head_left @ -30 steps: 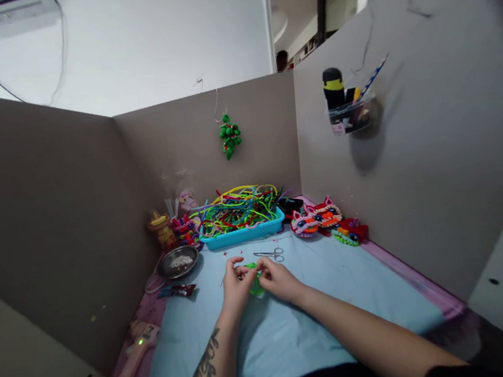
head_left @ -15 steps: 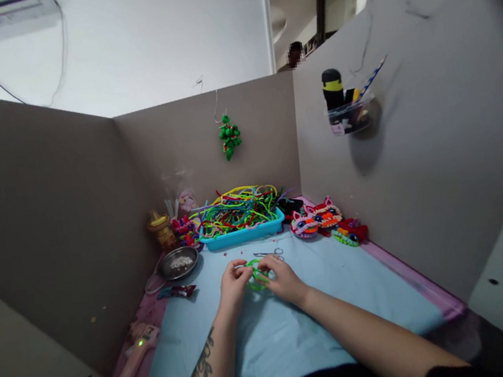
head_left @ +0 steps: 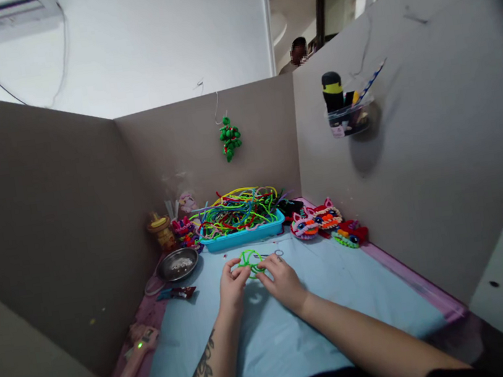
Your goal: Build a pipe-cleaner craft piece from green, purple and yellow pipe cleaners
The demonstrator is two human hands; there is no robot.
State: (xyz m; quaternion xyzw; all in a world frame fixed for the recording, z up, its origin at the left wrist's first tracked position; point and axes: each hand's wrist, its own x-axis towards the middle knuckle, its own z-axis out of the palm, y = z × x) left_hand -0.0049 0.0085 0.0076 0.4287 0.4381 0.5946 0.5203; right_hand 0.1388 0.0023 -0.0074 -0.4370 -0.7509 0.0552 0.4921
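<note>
A green pipe cleaner (head_left: 250, 260), bent into loops, is held between both my hands just above the light blue mat (head_left: 340, 288). My left hand (head_left: 231, 286) pinches its left side with fingers closed. My right hand (head_left: 281, 278) pinches its right side, fingers curled. Small scissors (head_left: 273, 253) lie on the mat just behind my right hand, partly hidden by the loops.
A blue tray (head_left: 242, 235) full of coloured pipe cleaners stands behind. Finished cat-face crafts (head_left: 316, 219) lie at the right, a metal dish (head_left: 178, 263) and a small bottle (head_left: 160, 229) at the left, a pink glue gun (head_left: 134, 358) at the front left. Cardboard walls enclose the desk.
The green pipe cleaner has opened from a tight bunch into wider loops and been raised a little away from me. Both hands shifted slightly forward with it.
</note>
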